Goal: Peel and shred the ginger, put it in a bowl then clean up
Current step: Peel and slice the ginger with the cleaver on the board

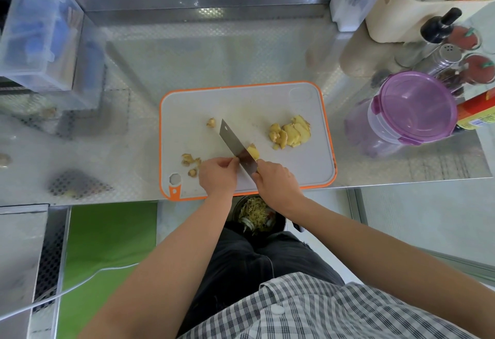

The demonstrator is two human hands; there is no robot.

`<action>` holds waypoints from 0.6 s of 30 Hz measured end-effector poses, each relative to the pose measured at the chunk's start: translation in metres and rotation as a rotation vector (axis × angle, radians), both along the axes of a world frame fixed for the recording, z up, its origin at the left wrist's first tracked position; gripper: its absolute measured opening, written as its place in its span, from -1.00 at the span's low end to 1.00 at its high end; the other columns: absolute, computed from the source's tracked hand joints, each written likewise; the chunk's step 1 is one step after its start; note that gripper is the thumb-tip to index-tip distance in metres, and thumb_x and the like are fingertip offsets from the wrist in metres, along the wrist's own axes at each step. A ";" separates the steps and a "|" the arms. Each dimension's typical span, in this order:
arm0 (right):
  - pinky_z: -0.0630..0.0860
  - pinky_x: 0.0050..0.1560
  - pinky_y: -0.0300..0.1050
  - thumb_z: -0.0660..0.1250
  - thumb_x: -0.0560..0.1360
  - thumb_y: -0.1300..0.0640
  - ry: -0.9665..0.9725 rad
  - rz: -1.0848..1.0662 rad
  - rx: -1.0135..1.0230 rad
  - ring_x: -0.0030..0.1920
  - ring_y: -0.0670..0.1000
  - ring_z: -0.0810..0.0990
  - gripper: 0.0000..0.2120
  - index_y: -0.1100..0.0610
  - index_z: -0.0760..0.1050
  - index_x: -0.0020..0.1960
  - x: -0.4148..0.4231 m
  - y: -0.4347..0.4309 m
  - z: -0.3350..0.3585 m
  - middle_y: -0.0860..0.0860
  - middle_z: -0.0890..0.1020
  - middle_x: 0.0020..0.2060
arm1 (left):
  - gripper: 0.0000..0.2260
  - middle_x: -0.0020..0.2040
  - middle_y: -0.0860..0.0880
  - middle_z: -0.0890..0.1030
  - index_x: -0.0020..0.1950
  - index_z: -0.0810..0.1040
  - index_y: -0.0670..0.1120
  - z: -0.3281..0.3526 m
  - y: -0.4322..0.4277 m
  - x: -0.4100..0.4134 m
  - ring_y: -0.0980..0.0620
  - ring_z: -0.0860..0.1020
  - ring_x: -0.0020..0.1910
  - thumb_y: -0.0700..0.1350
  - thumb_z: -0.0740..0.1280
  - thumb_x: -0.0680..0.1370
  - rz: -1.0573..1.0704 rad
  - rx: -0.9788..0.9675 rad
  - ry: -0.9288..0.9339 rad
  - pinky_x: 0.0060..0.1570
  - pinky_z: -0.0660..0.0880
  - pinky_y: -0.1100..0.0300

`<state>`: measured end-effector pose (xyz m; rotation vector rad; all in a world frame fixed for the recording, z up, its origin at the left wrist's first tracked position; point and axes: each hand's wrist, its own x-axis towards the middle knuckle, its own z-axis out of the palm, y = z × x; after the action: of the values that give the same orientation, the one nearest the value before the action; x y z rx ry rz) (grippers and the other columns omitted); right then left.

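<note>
A grey, orange-rimmed cutting board (192,113) lies at the front edge of a steel counter (214,51), with open steel behind it, a clear box (40,38) far left and a purple-lidded tub (412,113) on the right. At the board's near edge the right hand (277,182) grips a knife (231,141) with a ginger piece (253,151) against its blade; the left hand (217,175) curls against the blade's other side, and whether it holds anything cannot be told. Ginger slices (290,133) lie piled toward the board's right edge, peel scraps (190,163) near its left corner.
</note>
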<state>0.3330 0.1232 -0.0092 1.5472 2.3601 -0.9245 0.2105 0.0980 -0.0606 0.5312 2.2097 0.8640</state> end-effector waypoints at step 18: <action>0.28 -0.22 -0.09 0.08 0.61 0.14 0.018 -0.007 -0.021 -0.22 0.10 0.39 -0.85 0.15 0.26 -0.12 0.004 0.000 0.011 0.06 0.40 -0.22 | -0.96 -0.36 -0.07 0.62 -0.14 0.65 -0.20 0.000 -0.001 0.000 0.14 0.54 -0.55 -0.24 0.47 0.46 0.291 0.100 -0.348 -0.41 0.57 0.25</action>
<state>0.3369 0.1230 0.0021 1.5465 2.3515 -0.9655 0.2108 0.0969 -0.0602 0.0904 1.9545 1.1289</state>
